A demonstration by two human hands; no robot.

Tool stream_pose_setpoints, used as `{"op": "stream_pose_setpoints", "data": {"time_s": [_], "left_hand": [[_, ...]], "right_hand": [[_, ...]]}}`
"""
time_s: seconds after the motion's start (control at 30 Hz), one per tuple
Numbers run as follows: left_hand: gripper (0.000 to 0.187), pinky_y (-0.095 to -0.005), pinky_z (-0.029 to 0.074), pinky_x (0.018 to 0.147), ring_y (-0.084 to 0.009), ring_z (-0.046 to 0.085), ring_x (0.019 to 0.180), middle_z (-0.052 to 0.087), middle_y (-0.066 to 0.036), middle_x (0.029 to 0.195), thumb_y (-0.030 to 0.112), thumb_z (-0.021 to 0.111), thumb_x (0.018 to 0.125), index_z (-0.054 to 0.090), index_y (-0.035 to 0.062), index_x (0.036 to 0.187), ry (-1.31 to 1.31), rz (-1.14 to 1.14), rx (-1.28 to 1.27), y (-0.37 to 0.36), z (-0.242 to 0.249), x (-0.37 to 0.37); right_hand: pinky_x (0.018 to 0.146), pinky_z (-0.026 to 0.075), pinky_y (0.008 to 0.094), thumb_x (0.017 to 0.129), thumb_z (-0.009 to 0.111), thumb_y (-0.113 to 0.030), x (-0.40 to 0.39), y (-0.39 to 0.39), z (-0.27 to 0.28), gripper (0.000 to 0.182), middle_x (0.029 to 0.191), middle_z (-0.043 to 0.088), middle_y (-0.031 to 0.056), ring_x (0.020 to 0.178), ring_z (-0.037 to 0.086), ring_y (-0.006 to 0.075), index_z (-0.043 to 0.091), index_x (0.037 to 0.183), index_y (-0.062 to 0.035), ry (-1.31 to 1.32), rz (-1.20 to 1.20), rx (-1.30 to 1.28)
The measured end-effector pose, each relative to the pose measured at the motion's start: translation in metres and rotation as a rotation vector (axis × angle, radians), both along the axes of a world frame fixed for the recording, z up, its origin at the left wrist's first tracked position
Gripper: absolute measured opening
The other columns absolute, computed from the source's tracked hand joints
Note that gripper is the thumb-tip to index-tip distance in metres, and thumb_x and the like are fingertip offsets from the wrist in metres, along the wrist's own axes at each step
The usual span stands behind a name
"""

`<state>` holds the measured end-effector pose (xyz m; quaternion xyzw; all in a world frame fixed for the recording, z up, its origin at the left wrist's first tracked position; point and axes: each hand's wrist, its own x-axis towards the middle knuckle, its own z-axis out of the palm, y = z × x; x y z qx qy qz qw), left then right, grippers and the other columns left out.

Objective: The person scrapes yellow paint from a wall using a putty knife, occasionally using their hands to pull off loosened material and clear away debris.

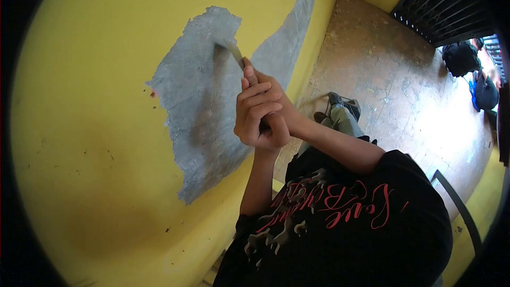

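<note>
My right hand (pixel 273 93) is closed around the handle of a paint scraper (pixel 234 50), with a finger stretched along it toward the blade. My left hand (pixel 257 119) is wrapped over the right hand and the lower handle, its fingers curled. The thin blade is tilted and meets a bare grey patch (pixel 196 79) on the yellow wall (pixel 95 101), near the edge of the paint. Most of the handle is hidden by my fingers. The patch has ragged borders, and a shadow of the hands and tool falls across it.
A second grey strip (pixel 297 26) runs up the wall to the right. Scattered specks lie on the tiled floor (pixel 366 48). A dark metal gate (pixel 438 5) stands at the upper right, with dark bags (pixel 461 58) nearby. A metal bar (pixel 461 207) curves beside me on the right.
</note>
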<state>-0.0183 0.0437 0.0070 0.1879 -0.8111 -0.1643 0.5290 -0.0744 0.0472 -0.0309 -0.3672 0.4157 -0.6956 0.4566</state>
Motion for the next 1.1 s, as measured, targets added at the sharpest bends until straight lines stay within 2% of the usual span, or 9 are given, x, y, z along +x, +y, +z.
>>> {"op": "stream_pose_setpoints", "data": {"time_s": [0.1,0.17,0.3,0.4,0.67,0.8,0.93,1.03,1.1], "left_hand": [[0.010,-0.0421,0.046,0.094,-0.0296,0.066,0.083,0.066,-0.013,0.079,-0.003,0.049,0.074,0.058,0.0024,0.073,0.014,0.065,0.109,-0.009,-0.007,0.013],[0.010,-0.0428,0.046,0.095,-0.0300,0.066,0.084,0.066,-0.013,0.078,-0.003,0.049,0.072,0.057,0.0026,0.072,0.050,0.080,0.148,-0.017,-0.009,0.012],[0.008,-0.0448,0.046,0.093,-0.0291,0.065,0.086,0.067,-0.014,0.082,0.000,0.048,0.076,0.056,0.0010,0.073,0.006,0.059,0.062,-0.016,-0.004,0.010],[0.008,-0.0446,0.047,0.091,-0.0289,0.065,0.086,0.067,-0.013,0.082,0.000,0.048,0.078,0.055,0.0006,0.074,-0.017,0.066,0.057,-0.014,-0.008,0.015],[0.009,-0.0419,0.048,0.090,-0.0272,0.065,0.084,0.067,-0.013,0.079,-0.002,0.049,0.076,0.056,0.0012,0.072,0.017,0.063,0.093,-0.021,-0.007,0.004],[0.010,-0.0422,0.048,0.088,-0.0256,0.065,0.084,0.067,-0.013,0.078,-0.002,0.048,0.078,0.055,0.0006,0.072,0.043,0.113,0.149,-0.026,-0.011,-0.006],[0.013,-0.0420,0.046,0.093,-0.0246,0.065,0.084,0.067,-0.012,0.080,-0.004,0.047,0.079,0.057,0.0007,0.073,0.063,0.027,0.092,-0.027,-0.006,-0.012],[0.013,-0.0428,0.046,0.094,-0.0246,0.065,0.085,0.067,-0.012,0.080,-0.004,0.047,0.079,0.057,0.0006,0.073,0.063,0.013,0.131,-0.031,-0.010,-0.020],[0.013,-0.0435,0.045,0.095,-0.0246,0.065,0.085,0.067,-0.012,0.080,-0.003,0.047,0.080,0.057,0.0005,0.073,0.060,0.035,0.165,-0.028,-0.012,-0.018]], "right_hand": [[0.069,0.048,0.0321,0.099,0.045,-0.030,0.007,-0.015,0.001,0.053,0.099,0.063,0.0150,0.087,0.060,0.0195,0.037,0.136,0.0074,-0.034,0.209,0.193],[0.058,0.039,0.0254,0.102,0.041,-0.038,0.012,-0.024,0.004,0.046,0.077,0.047,0.0001,0.071,0.040,0.0074,0.052,0.100,0.0067,-0.154,-0.002,-0.024],[0.056,0.038,0.0261,0.102,0.042,-0.036,0.017,-0.027,-0.010,0.043,0.076,0.046,0.0000,0.071,0.040,0.0067,0.050,0.096,0.0056,-0.180,-0.083,-0.014],[0.077,0.046,0.0198,0.101,0.045,-0.027,0.003,-0.026,0.002,0.040,0.094,0.054,0.0020,0.085,0.051,0.0047,0.043,0.122,0.0065,-0.191,0.165,0.041],[0.075,0.047,0.0279,0.100,0.045,-0.029,-0.005,-0.024,-0.018,0.037,0.094,0.057,0.0103,0.082,0.055,0.0157,0.048,0.112,0.0064,0.036,0.113,-0.176],[0.072,0.046,0.0332,0.100,0.044,-0.028,-0.003,-0.054,-0.024,0.033,0.079,0.054,0.0100,0.070,0.051,0.0196,0.049,0.093,0.0042,-0.328,0.091,0.026],[0.062,0.044,0.0297,0.101,0.042,-0.029,-0.002,-0.038,-0.014,0.037,0.068,0.048,0.0078,0.063,0.041,0.0152,0.048,0.082,0.0015,0.035,-0.163,-0.218],[0.061,0.043,0.0299,0.098,0.048,-0.026,-0.015,-0.022,0.001,0.032,0.068,0.048,0.0085,0.064,0.043,0.0152,0.050,0.084,0.0017,-0.069,0.060,0.066],[0.077,0.044,0.0240,0.099,0.048,-0.028,-0.015,-0.026,-0.020,0.032,0.092,0.055,0.0042,0.088,0.050,0.0091,0.052,0.109,0.0028,-0.055,0.219,-0.068]]}}
